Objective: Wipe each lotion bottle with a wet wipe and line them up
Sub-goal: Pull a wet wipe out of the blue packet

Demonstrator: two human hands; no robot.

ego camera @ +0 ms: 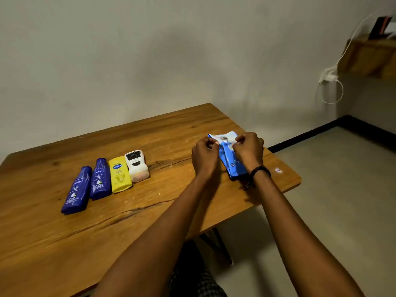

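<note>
Several lotion bottles lie side by side on the wooden table (150, 211): two dark blue bottles (76, 190) (99, 179), a yellow bottle (119, 174) and a white bottle (136, 166). To their right a blue wet-wipe pack (230, 162) is tilted up off the table near its right edge. My left hand (205, 157) pinches the pack's top left part. My right hand (248, 150) pinches its top right part, by the white flap. A black band circles my right wrist.
The table's right edge (297, 181) lies just past the pack, with grey floor beyond. A white charger and cable (331, 82) hang on the wall at right, below a wooden shelf (370, 54). Black table legs show under the front edge.
</note>
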